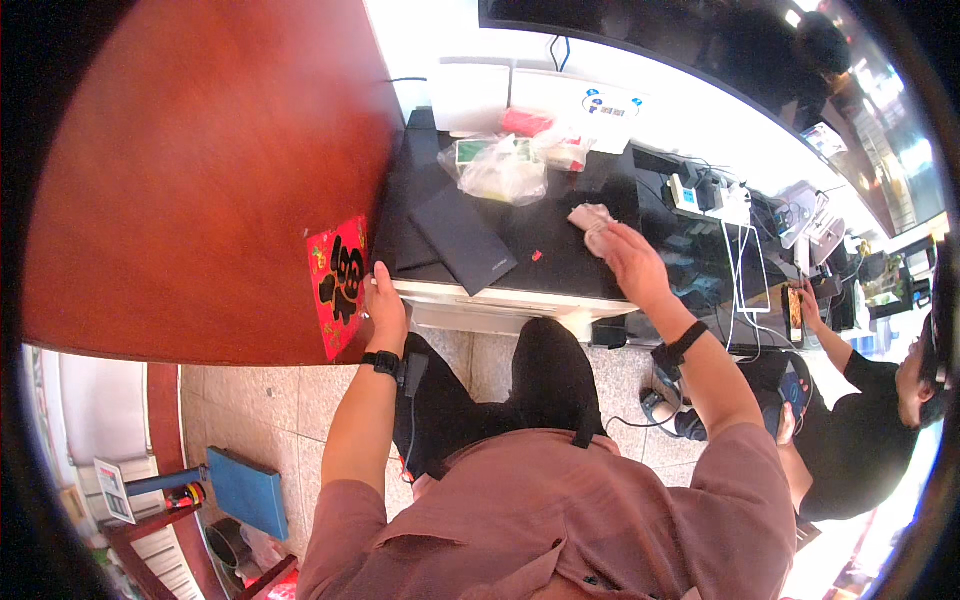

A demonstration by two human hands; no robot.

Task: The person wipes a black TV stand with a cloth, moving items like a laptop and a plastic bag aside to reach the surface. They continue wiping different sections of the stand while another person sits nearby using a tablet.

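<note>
My right hand (634, 264) holds a crumpled whitish cloth or tissue (592, 225) against the black cabinet top (555, 270). At the cabinet's front left corner, beside a red paper decoration with black lettering (339, 285), is my left hand (387, 304); its thumb points up and its grip is partly hidden. Between my hands lie two dark flat folders or notebooks (469, 240), one overlapping the other, and a small red scrap (536, 256). Farther back, clear plastic bags (502, 176) hold boxes, with a red packet (527, 121) behind them.
A reddish-brown wooden panel (202, 187) borders the left. To the right are a power strip (684, 193), white cables and a white-framed object (746, 268). A person in black (855, 442) sits at the right with a phone (793, 313). A blue stool seat (244, 491) stands lower left.
</note>
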